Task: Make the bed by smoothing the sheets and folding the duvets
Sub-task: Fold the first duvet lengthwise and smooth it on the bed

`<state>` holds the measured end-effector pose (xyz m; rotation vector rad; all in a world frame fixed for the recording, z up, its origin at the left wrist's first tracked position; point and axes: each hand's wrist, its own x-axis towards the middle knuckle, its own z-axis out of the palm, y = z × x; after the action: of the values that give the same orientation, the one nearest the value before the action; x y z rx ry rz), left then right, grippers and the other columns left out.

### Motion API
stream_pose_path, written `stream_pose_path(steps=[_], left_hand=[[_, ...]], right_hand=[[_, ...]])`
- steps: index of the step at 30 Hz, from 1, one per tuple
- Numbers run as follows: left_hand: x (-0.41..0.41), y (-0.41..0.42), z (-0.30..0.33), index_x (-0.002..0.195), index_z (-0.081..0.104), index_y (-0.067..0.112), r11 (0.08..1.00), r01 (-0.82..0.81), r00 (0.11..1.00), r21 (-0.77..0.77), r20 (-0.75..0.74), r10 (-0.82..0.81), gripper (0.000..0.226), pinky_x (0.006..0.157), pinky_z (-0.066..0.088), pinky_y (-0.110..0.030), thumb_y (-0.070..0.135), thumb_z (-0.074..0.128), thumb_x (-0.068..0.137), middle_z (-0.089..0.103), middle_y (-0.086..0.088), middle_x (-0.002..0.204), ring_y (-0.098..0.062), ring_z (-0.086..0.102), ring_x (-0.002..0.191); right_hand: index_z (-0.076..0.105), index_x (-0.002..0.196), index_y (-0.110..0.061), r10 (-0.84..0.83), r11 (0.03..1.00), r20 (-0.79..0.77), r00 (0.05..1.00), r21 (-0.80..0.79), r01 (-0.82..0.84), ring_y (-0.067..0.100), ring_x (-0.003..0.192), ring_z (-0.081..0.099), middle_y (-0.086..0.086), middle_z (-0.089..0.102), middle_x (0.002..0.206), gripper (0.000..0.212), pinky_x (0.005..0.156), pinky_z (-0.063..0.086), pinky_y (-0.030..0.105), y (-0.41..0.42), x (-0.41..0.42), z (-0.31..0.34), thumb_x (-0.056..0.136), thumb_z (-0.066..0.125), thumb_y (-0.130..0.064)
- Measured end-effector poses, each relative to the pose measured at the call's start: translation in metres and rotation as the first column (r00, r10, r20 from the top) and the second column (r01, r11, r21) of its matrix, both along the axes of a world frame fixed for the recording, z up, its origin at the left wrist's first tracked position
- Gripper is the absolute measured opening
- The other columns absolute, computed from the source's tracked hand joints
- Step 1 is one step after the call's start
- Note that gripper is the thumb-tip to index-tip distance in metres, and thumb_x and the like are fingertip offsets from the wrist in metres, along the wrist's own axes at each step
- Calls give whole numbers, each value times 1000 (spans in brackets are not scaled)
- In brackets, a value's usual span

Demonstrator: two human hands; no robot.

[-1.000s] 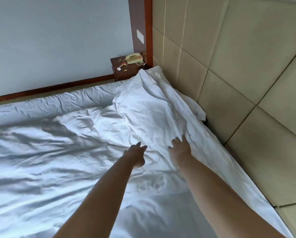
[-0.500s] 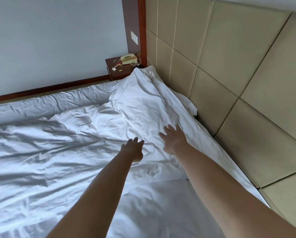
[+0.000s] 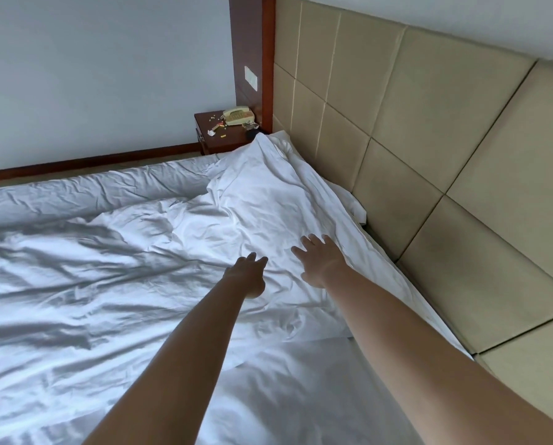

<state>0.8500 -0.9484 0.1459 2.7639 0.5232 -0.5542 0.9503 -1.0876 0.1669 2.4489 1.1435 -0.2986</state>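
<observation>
A wrinkled white duvet (image 3: 133,277) covers most of the bed and bunches up toward the far corner by the headboard. Its near edge ends over the smoother white sheet (image 3: 301,390) below my arms. My left hand (image 3: 246,274) lies on the duvet with fingers stretched forward. My right hand (image 3: 320,261) rests flat beside it, fingers spread, close to the bed's headboard side. Neither hand grips any cloth.
A padded beige headboard (image 3: 429,149) runs along the right. A dark wooden nightstand (image 3: 217,139) stands in the far corner with a beige telephone (image 3: 238,115) and small scattered bits on it. A grey wall with a wooden skirting board (image 3: 76,163) lies beyond the bed.
Both hands have slid forward along the duvet toward the far corner, still flat on it. More bare sheet now shows beneath my arms, and the view has lifted.
</observation>
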Motion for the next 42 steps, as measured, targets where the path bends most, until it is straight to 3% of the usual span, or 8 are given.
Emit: stream_pose_path(steps=[9,20,28,31,34,37,40,42], left_hand=[[44,48,3,148,24,21,997,-21,999,74,27,19,62,107,34,-45,9,42,90,19,-5,154,-26,24,139],[187,125,-44,151,14,23,983,-89,996,159,23,87,70,112,24,-48,21,51,91,1,-6,160,-25,12,145],[283,187,-104,153,-7,26,978,-198,980,65,12,198,93,105,38,-43,23,61,88,-23,-6,157,-32,21,142],[306,199,-129,152,-11,25,983,-181,983,28,20,180,97,107,37,-44,28,62,88,-25,-4,157,-31,18,144],[313,200,-150,151,-13,23,982,-190,981,-23,37,191,103,107,37,-46,27,65,85,-25,2,157,-27,11,147],[321,203,-165,151,-17,24,981,-190,980,-45,52,192,108,110,33,-48,35,67,83,-27,5,156,-25,8,148],[343,207,-151,149,-18,31,988,-153,980,-6,126,153,99,116,15,-55,50,57,88,-29,6,155,-23,-6,148],[371,213,-125,149,-20,34,985,-161,959,53,243,144,93,114,11,-58,56,49,89,-29,6,156,-24,-10,148]], right_hand=[[7,153,-23,-5,996,-11,1000,93,6,22,148,2,6,2,161,64,119,4,39,39,51,11,100,40,-35],[11,153,-23,78,991,37,996,109,-81,24,148,-5,8,-5,161,62,119,6,41,125,228,-38,99,41,-31],[-11,152,-22,-228,818,-329,916,446,364,30,148,2,13,-10,160,99,119,14,43,210,324,-101,88,58,-51],[-18,150,-25,-301,701,-514,803,451,552,35,140,27,17,15,157,121,112,30,47,231,348,-126,74,71,-56],[7,150,-23,-300,654,-594,746,442,614,33,111,56,12,54,128,97,92,47,41,234,353,-143,79,70,-42],[33,139,-15,-191,727,-494,848,509,461,31,108,58,11,58,120,53,88,48,39,235,358,-146,91,54,-25],[33,142,-18,-163,715,-174,971,658,238,31,111,58,8,60,120,49,85,44,35,241,387,-111,96,46,-23],[32,144,-19,-271,661,23,962,732,168,33,103,61,10,63,113,49,78,45,35,248,419,-78,96,44,-17]])
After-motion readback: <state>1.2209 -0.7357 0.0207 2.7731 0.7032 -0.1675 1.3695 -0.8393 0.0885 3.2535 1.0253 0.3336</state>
